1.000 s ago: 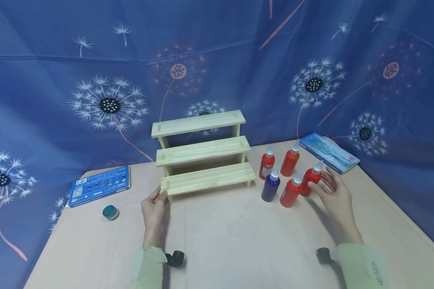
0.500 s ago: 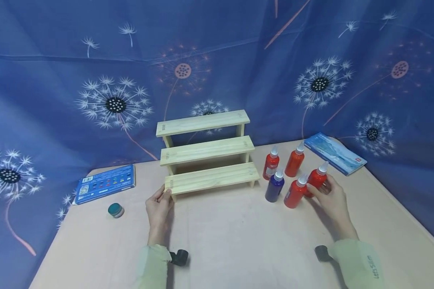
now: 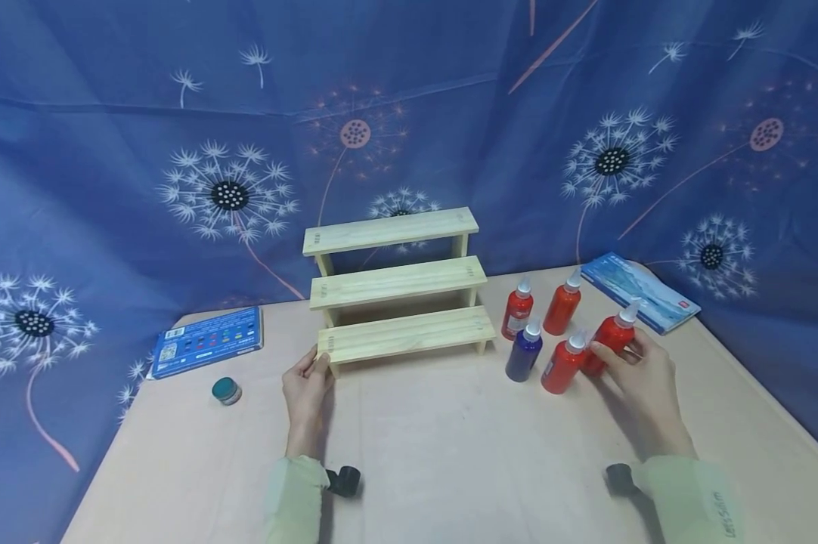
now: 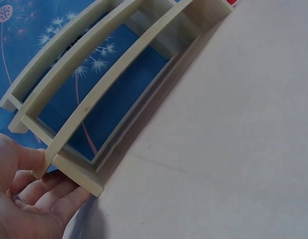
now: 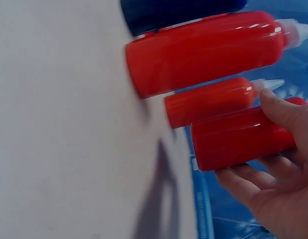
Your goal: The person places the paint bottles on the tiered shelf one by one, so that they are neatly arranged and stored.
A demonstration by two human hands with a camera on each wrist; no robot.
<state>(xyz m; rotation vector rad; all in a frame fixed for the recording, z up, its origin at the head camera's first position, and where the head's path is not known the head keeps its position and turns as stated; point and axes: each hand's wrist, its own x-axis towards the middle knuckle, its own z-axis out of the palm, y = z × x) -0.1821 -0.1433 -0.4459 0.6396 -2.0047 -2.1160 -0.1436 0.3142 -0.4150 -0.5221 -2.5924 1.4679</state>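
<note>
A three-step wooden shelf (image 3: pixel 409 332) stands at the middle back of the table. My left hand (image 3: pixel 305 385) grips the left end of its lowest step; in the left wrist view the thumb is at the board and the fingers lie against the side leg (image 4: pixel 79 174). On the right, my right hand (image 3: pixel 643 378) holds a red squeeze bottle (image 5: pixel 238 139) with a pointed white nozzle, thumb on one side and fingers on the other. Beside it stand another red bottle (image 3: pixel 562 366), a dark blue bottle (image 3: pixel 523 357), an orange-red bottle (image 3: pixel 562 308) and a red labelled bottle (image 3: pixel 518 311).
A small jar with a green lid (image 3: pixel 227 391) sits on the left, before a flat blue box (image 3: pixel 208 342). Another blue box (image 3: pixel 640 293) with a landscape picture lies at the back right. A blue dandelion-print cloth (image 3: pixel 409 113) hangs behind the table.
The right hand has closed round the rightmost red bottle and raised it slightly. The left hand keeps its grip on the shelf. The whole head view has shifted a little.
</note>
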